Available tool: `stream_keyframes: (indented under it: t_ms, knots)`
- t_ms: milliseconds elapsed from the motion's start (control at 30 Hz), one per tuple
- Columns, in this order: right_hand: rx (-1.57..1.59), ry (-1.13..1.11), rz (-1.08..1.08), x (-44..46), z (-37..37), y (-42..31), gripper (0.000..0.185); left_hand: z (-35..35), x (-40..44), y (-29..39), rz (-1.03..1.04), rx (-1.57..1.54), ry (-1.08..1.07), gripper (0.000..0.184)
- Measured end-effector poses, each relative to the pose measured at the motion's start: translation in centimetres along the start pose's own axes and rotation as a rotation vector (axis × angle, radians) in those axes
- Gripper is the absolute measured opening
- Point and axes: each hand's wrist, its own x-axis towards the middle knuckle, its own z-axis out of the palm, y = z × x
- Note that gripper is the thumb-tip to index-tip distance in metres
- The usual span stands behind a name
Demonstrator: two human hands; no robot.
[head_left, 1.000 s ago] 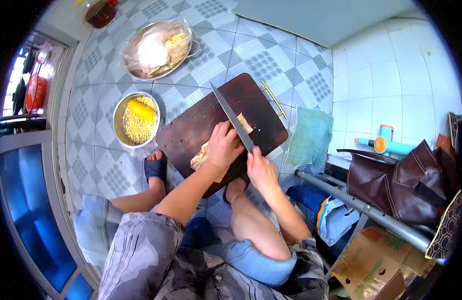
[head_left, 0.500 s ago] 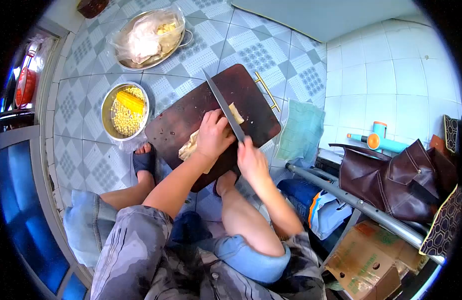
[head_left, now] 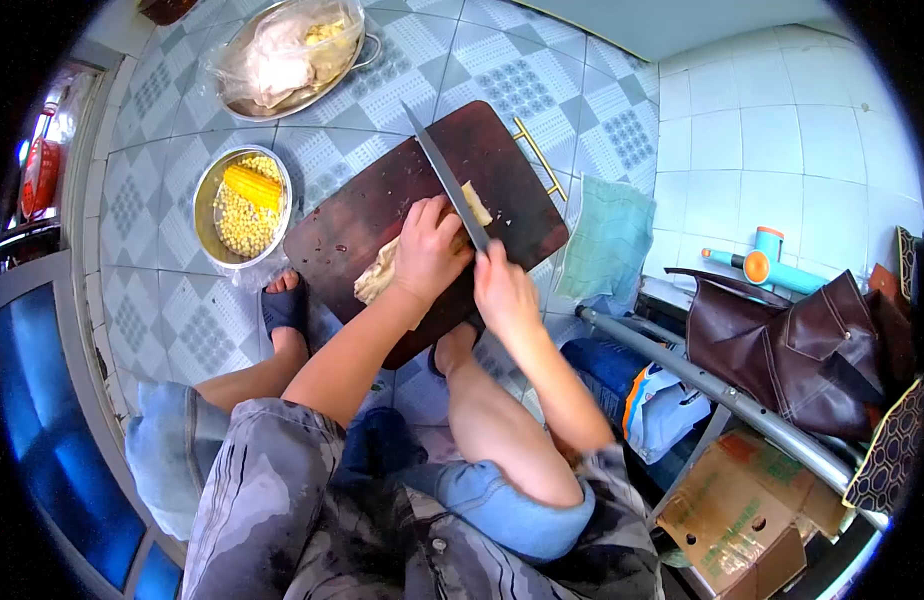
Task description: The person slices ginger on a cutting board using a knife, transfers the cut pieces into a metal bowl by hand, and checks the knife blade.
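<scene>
A dark wooden cutting board (head_left: 357,225) lies slantwise on the floor. My right hand (head_left: 504,290) is closed round the handle of a long kitchen knife (head_left: 443,172), whose blade points up and to the left across the board. My left hand (head_left: 429,250) presses down on a long pale piece of food (head_left: 376,276), its kind unclear, with curled fingers close beside the blade. Beyond the knife, to the right, more of the pale food (head_left: 476,203) shows. Much of the piece is hidden beneath my left hand.
A metal bowl (head_left: 199,207) with corn kernels and a corn cob (head_left: 253,187) stands left of the board. Behind it sits a metal pan with a plastic bag (head_left: 282,60). A green cloth (head_left: 609,240), a metal rail (head_left: 722,390) and a brown leather bag (head_left: 772,350) are right.
The view has shifted slightly, so the board sits higher in it. Both hands and the knife keep nearly the same place over the pale food, with the blade angled slightly differently.
</scene>
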Motion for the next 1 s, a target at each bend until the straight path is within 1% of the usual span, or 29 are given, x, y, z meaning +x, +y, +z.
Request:
stream_keyframes:
  t_ms: [33,133,200,267,367,400,433,467,533,600,700,733,800,867,967,1000]
  knots:
    - [0.007,-0.001,0.002,1.0,0.3,-0.9,0.024,0.1,-0.1,-0.2,0.003,0.017,0.009,0.038]
    - [-0.009,0.102,-0.06,2.2,-0.4,-1.8,0.025,0.2,0.0,0.0,0.029,0.035,0.041,0.036]
    - [-0.021,0.004,0.048,-1.0,0.0,-0.1,0.025,0.1,0.1,-0.2,0.035,0.036,0.047,0.035]
    - [-0.102,-0.057,0.12,-5.3,0.4,2.2,0.025,0.2,-0.1,-0.3,0.048,0.006,0.052,0.037]
    - [-0.14,-0.06,0.109,-6.8,0.6,3.3,0.025,0.5,-0.3,-0.4,0.034,-0.018,0.033,0.037]
    - [-0.13,-0.055,0.108,-5.6,0.1,2.4,0.024,0.3,-0.3,-0.3,0.035,-0.018,0.034,0.036]
    - [-0.094,0.02,0.063,-3.8,0.1,1.5,0.024,0.0,-0.2,-0.1,0.027,-0.015,0.017,0.035]
    - [-0.063,-0.015,0.055,-1.4,-0.5,0.0,0.025,0.2,-0.2,-0.2,0.025,-0.014,0.01,0.035]
    - [-0.04,0.066,-0.048,2.7,-0.3,-2.2,0.025,0.6,-0.2,-0.8,0.072,0.054,0.06,0.033]
    - [-0.038,0.064,-0.037,3.0,-0.3,-2.3,0.025,0.6,-0.1,-0.8,0.074,0.056,0.081,0.032]
    - [-0.038,0.01,0.08,-1.6,0.2,0.5,0.024,0.5,-0.3,-0.5,0.065,0.021,0.032,0.03]
    - [-0.096,-0.041,0.12,-4.0,0.3,1.7,0.025,0.6,-0.5,-0.4,0.062,0.012,0.026,0.03]
    - [-0.102,-0.026,0.114,-7.0,1.1,3.9,0.025,0.7,-0.5,-0.4,0.072,-0.017,0.04,0.03]
    - [-0.17,-0.032,0.115,-5.5,0.2,2.4,0.025,0.3,-0.9,-0.1,0.055,-0.003,0.013,0.03]
    - [-0.078,0.052,-0.015,0.3,0.1,0.2,0.025,0.5,-0.4,-0.1,0.052,-0.002,0.046,0.027]
    - [-0.071,0.053,-0.011,1.5,0.6,-0.6,0.025,0.6,-0.6,-0.3,0.056,0.001,0.04,0.027]
